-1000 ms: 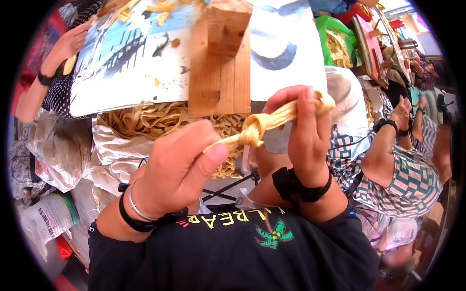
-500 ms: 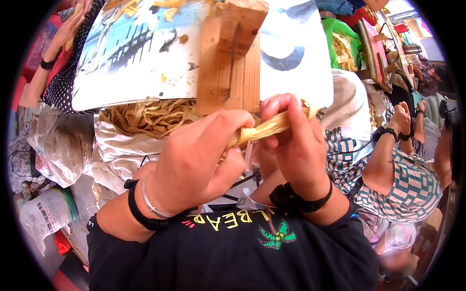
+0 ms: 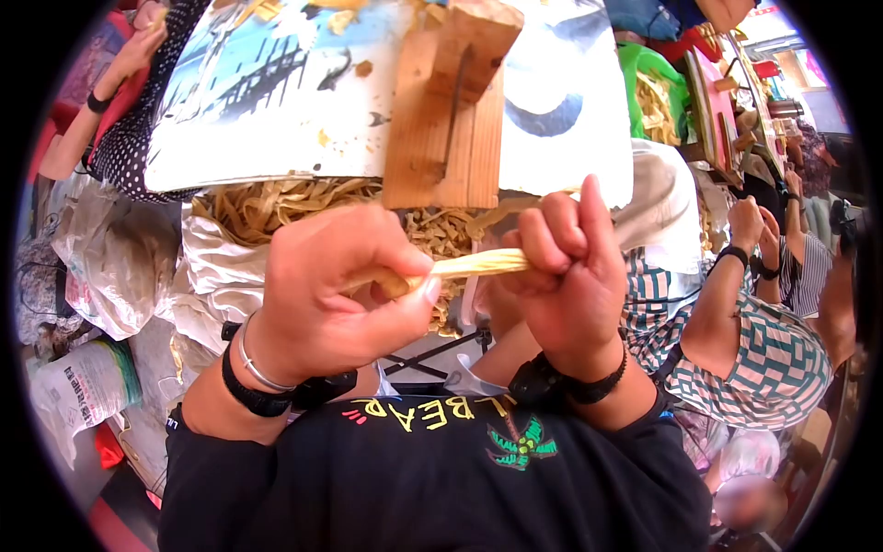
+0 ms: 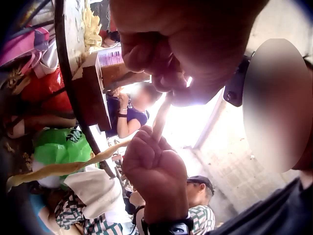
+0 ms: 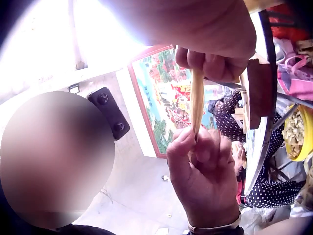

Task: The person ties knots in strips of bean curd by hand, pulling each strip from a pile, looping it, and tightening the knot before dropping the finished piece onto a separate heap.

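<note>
A pale yellow strip (image 3: 483,264) is stretched between the two hands in the head view. My left hand (image 3: 345,285) pinches one end between thumb and forefinger. The other end is gripped by my right hand (image 3: 570,267), its fingers curled round it and the forefinger raised. In the left wrist view, a long twisted tail of the strip (image 4: 54,170) runs from my right hand (image 4: 154,169) towards the lower left. The right wrist view has the taut length (image 5: 197,100) between my right hand (image 5: 210,29) above and my left hand (image 5: 203,171) below.
A wooden block stand (image 3: 441,152) rests on the white printed board (image 3: 267,152) beyond the hands. Below the board's edge lie heaped yellowish strips (image 3: 267,213) in a white sack. A green bag (image 3: 635,69) stands at upper right, and other people sit on both sides.
The knotted part seen earlier between the hands no longer shows there. My hands have moved apart since half a second ago, and the strip between them is straighter.
</note>
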`<action>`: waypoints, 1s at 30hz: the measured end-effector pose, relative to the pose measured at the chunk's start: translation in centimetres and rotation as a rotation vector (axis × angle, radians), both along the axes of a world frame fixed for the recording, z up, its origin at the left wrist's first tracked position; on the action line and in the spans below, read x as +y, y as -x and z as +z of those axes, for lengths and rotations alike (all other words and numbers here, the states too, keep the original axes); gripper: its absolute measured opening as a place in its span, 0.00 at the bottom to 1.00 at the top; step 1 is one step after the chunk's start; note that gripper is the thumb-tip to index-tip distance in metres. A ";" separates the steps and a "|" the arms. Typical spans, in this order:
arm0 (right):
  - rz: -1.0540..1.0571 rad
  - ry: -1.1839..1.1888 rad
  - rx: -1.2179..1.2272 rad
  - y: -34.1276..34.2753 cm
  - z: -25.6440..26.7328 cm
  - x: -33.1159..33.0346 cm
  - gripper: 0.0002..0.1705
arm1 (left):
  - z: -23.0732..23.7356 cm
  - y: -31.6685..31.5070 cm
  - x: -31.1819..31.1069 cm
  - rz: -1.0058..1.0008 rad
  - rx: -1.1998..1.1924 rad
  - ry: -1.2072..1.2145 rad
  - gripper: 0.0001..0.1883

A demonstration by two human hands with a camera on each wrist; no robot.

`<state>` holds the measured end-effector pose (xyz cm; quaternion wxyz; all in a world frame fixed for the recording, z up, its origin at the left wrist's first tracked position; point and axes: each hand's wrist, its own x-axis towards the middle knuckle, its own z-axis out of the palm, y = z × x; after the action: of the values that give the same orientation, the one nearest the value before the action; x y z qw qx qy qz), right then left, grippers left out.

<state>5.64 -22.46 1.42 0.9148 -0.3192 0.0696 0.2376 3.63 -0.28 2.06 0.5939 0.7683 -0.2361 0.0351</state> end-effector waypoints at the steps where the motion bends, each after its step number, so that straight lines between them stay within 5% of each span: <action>1: 0.001 0.005 0.024 0.1 0.1 0.3 0.30 | 0.0 -0.1 0.3 -0.003 -0.026 -0.026 0.08; 2: 0.028 -0.111 0.029 -0.1 -0.8 0.0 0.30 | -0.1 -0.1 0.2 -0.054 0.015 0.104 0.13; 5: 0.243 0.281 0.017 0.5 0.6 1.0 0.29 | 0.2 0.4 -1.1 -0.179 0.181 0.485 0.27; 7: 0.708 0.411 -0.231 -0.1 0.0 -0.9 0.28 | 1.2 0.9 -1.4 -0.181 0.330 0.558 0.31; 9: 0.597 0.666 -0.485 0.4 -0.1 -0.8 0.25 | 1.5 0.9 -1.3 -0.156 0.426 0.443 0.33; 10: 0.484 0.703 -0.304 0.7 0.6 -0.7 0.22 | 1.3 0.8 -1.4 -0.147 0.455 0.374 0.33; 13: 0.176 0.566 -0.559 1.1 1.2 1.6 0.23 | -0.7 0.9 -2.1 -0.234 0.271 0.315 0.32; 15: 0.011 0.760 -0.635 0.8 0.5 2.0 0.19 | -0.5 0.9 -2.0 -0.062 0.257 0.207 0.27; 17: -0.165 0.671 -0.571 -0.1 0.2 2.1 0.14 | 1.0 0.2 -1.0 0.087 0.389 0.075 0.23; 18: -0.191 0.675 -0.556 -0.8 0.0 1.9 0.13 | 0.3 -0.4 -0.8 0.163 0.271 0.028 0.13; 21: -0.263 0.776 -0.588 -2.4 -0.8 2.0 0.11 | -1.1 -1.7 -0.5 0.294 0.117 0.000 0.09; 26: -0.324 1.094 -0.784 -3.6 -2.9 2.2 0.11 | -3.0 -3.6 -2.1 0.412 0.097 0.044 0.07; 30: -0.279 1.349 -0.998 -3.6 -3.0 2.4 0.10 | -2.0 -3.6 -2.4 0.371 0.042 -0.252 0.07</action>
<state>9.21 -20.08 -1.59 0.4733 -0.8519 -0.1764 -0.1383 7.24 -2.70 0.03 0.4813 0.8673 -0.0810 0.0980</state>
